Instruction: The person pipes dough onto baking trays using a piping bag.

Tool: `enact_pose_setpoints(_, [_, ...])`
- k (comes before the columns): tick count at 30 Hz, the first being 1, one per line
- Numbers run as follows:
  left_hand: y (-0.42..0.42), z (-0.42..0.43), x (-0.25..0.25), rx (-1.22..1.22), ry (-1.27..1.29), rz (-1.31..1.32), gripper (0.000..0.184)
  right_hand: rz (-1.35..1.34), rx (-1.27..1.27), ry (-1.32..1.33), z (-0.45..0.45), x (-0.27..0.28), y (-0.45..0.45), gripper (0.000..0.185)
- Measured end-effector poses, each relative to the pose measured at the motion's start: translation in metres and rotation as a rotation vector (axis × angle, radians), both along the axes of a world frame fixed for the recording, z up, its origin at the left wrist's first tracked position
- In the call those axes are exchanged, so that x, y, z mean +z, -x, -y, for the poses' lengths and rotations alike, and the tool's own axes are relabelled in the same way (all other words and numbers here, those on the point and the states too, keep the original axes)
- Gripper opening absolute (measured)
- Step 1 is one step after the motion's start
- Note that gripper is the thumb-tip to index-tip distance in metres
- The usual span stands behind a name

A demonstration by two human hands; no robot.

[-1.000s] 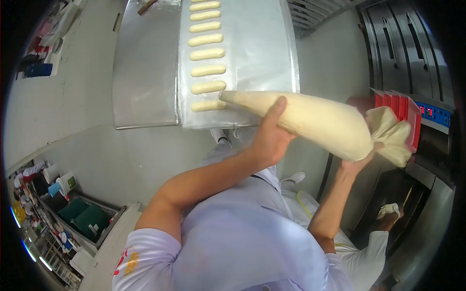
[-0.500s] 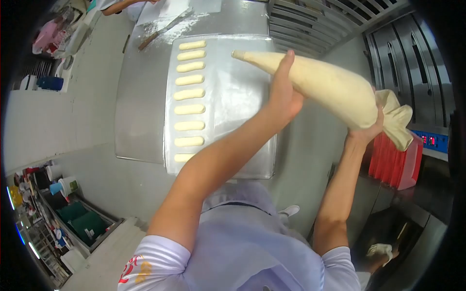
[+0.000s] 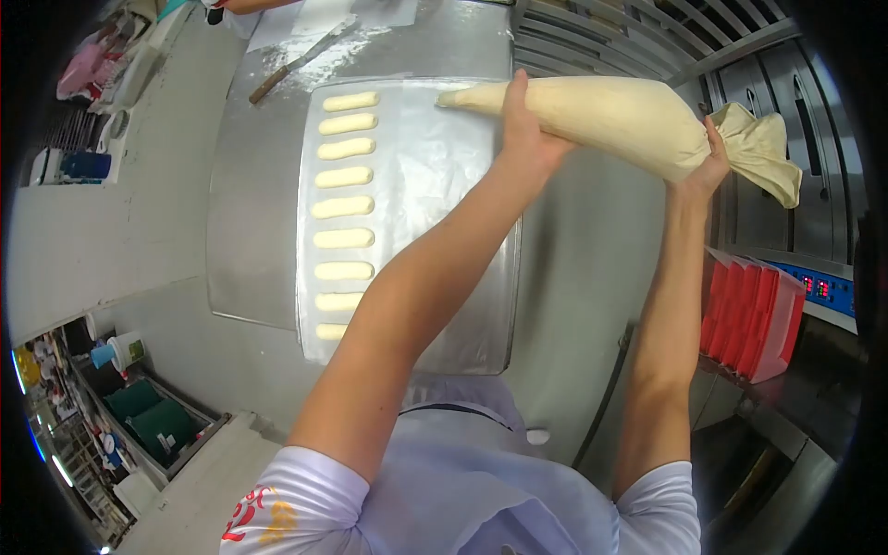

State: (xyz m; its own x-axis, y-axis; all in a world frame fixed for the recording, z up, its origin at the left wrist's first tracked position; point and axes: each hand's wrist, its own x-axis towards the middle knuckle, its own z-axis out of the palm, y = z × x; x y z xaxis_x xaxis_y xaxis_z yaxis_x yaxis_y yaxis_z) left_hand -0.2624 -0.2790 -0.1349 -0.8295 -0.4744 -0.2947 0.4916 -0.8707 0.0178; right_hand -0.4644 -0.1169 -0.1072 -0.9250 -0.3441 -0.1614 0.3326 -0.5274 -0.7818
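Observation:
A large cream-coloured piping bag [image 3: 610, 116] lies across both of my hands, its metal tip pointing left above the upper part of the lined tray [image 3: 444, 166]. My left hand [image 3: 529, 129] supports the bag from below near its narrow end, thumb up along its side. At the wide end, my right hand [image 3: 701, 171] grips the twisted neck, with the loose cloth end hanging out to the right. Several pale piped strips, one of them [image 3: 343, 206] mid-column, lie in a column along the tray's left side. My left forearm hides part of the lowest ones.
A long knife [image 3: 301, 60] lies on the floured metal table [image 3: 250, 203]. Red plastic containers [image 3: 751, 319] stand at the right, near a blue control panel [image 3: 819, 287]. Another person's arm [image 3: 254, 5] shows at the top edge.
The bag's tip has moved from beside the lowest strip to above the tray's upper part, with both hands still on the bag. The tray now sits lower in view.

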Motion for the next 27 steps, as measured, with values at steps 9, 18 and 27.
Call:
enact_pose_setpoints(9, [-0.004, 0.006, -0.008, -0.008, -0.026, -0.013, 0.069, -0.05, 0.003, -0.051, 0.024, 0.02, -0.02, 0.02])
enact_pose_setpoints(18, [0.015, -0.01, -0.01, -0.051, -0.027, -0.04, 0.066, -0.234, -0.039, -0.132, -0.007, 0.001, 0.028, 0.019])
enact_pose_setpoints(27, [0.029, -0.034, 0.001, -0.103, -0.076, -0.072, 0.069, -0.193, -0.068, -0.164, -0.058, 0.004, 0.041, 0.024])
